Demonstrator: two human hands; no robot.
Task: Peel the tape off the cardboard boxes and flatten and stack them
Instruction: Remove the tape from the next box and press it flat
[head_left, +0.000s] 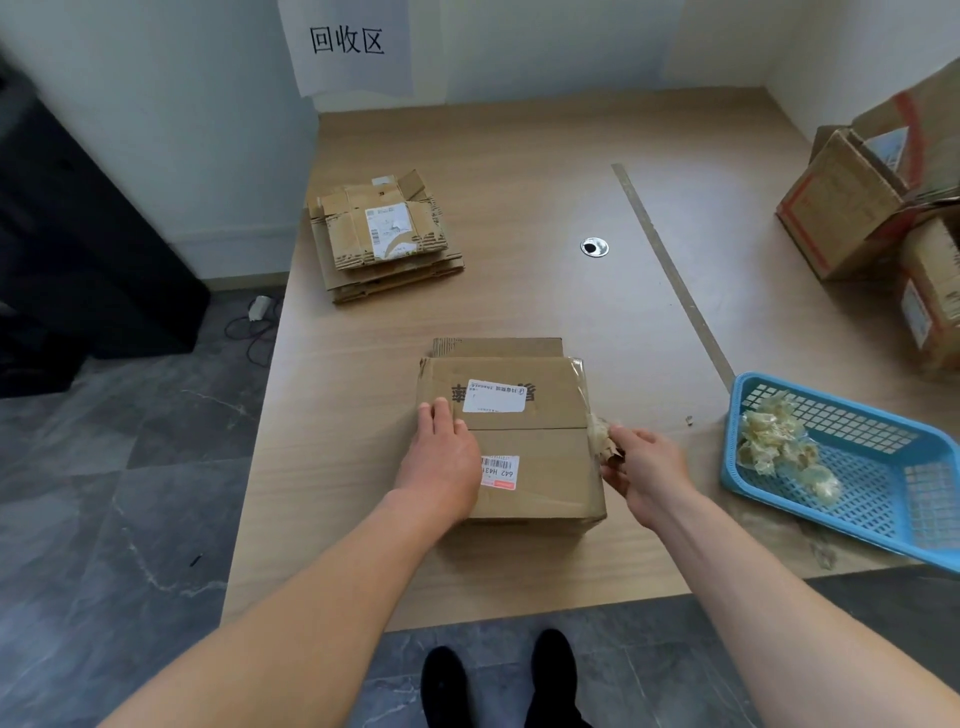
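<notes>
A closed cardboard box (524, 441) with a white label and a barcode sticker stands on the wooden table near its front edge. My left hand (441, 457) lies flat on the box's top, fingers straight, pressing it down. At the box's right edge my right hand (644, 467) pinches a crumpled wad of clear tape (602, 436) that still hangs from that side. Clear tape also covers the box's right edge. A stack of flattened boxes (384, 239) lies at the table's far left.
A blue plastic basket (883, 499) holding crumpled tape wads sits at the right, jutting over the table's front edge. Several unflattened boxes (852, 208) are piled at the far right. A round cable hole (594, 246) and a strip (670, 270) mark the table's middle.
</notes>
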